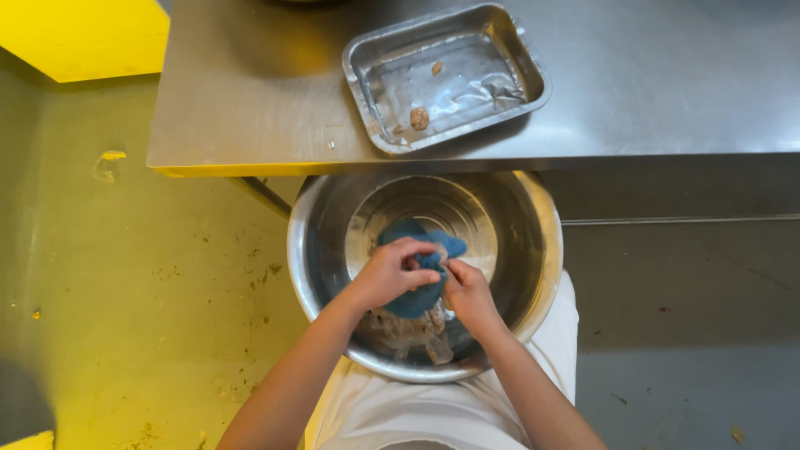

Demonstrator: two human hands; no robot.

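A blue cloth [414,265] sits bunched inside a large steel bowl [533,275], over the near half of its hollow, and it lies directly between the two hands so that both close on it from either side. The left hand [388,273] curls over the top of the cloth with fingers folded down tight, gripping a fold; the right hand [467,292] pinches the cloth's right edge, its fingers closed around the fabric and touching the left hand's fingertips. Below the cloth, at the bowl's near wall, lies a pale, lumpy brownish mass [410,332]; what it is cannot be made out, and the forearms cover part of it. The bowl's far rim is tucked beneath the edge of a steel table [250,100]. On that table rests a rectangular metal tray [367,62] holding a few small brown bits [419,117] and a wet sheen. The person's white garment [417,412] shows beneath the bowl, cut off by the lower frame edge.
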